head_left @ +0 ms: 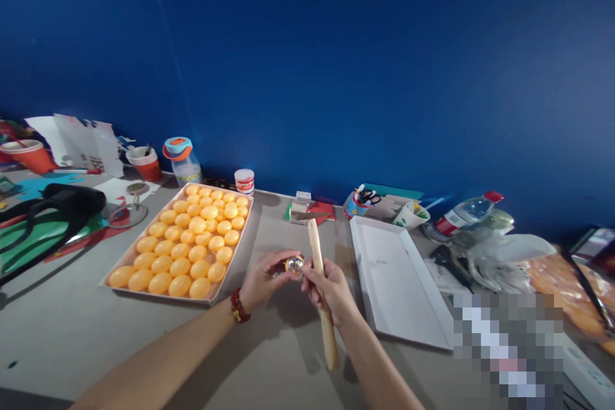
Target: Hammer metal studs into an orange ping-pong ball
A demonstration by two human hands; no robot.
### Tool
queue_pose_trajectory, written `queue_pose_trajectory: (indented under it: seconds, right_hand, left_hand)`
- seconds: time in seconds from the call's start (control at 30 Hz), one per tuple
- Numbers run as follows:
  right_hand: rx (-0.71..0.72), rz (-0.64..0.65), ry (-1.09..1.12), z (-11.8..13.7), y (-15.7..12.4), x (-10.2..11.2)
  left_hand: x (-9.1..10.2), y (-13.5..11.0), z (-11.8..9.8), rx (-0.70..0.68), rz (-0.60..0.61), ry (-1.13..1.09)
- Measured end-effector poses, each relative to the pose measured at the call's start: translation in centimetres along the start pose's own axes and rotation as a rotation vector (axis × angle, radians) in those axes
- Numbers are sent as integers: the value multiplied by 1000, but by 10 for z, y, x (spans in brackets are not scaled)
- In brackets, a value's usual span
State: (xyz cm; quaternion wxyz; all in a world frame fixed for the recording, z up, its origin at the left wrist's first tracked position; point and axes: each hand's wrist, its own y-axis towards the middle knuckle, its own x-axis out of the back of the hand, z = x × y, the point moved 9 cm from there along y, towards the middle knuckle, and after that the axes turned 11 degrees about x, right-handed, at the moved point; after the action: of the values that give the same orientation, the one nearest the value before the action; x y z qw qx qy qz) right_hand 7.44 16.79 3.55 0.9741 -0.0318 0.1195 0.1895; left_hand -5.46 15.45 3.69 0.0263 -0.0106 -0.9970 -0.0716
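We find the small shiny metal ball [295,264] between our two hands, near the middle of the scene, raised over the grey table [269,365]. Our left hand [263,282] grasps it from the left, thumb and fingers curved in a pinch. Our right hand [331,288] is closed around the wooden handle of a hammer [314,243], whose metal head is at the far end. Its fingertips come right up beside the ball; we cannot tell whether they touch it. A red beaded bracelet [239,307] circles our left wrist.

To the left we have a shallow box [213,299] filled with orange balls [196,224]; to the right lies a white tray [398,282]. Farther off we see a small white jar [244,181], a pen cup [356,204] with scissors, and, far right, a red-capped bottle [468,211]. A blue wall [307,77] rises behind everything.
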Motion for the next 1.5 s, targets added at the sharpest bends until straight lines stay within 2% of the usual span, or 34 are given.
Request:
queue_pose_trajectory:
  seconds: [0.47, 0.8, 1.07, 1.17, 1.5]
  right_hand:
    - [1, -10, 37, -5, 0, -2]
    - [16, -11, 8, -2, 1, 0]
    - [28, -8, -18, 2, 0, 1]
    - [40, -14, -41, 4, 0, 2]
    - [47, -4, -25, 6, -2, -1]
  left_hand:
    - [-3, 2, 7, 57, 14, -106]
    - [-7, 1, 7, 102, 66, -197]
    - [-12, -1, -3, 18, 129, -311]
    - [-14, -2, -6, -5, 158, -288]
    - [-12, -2, -8, -10, 137, -257]
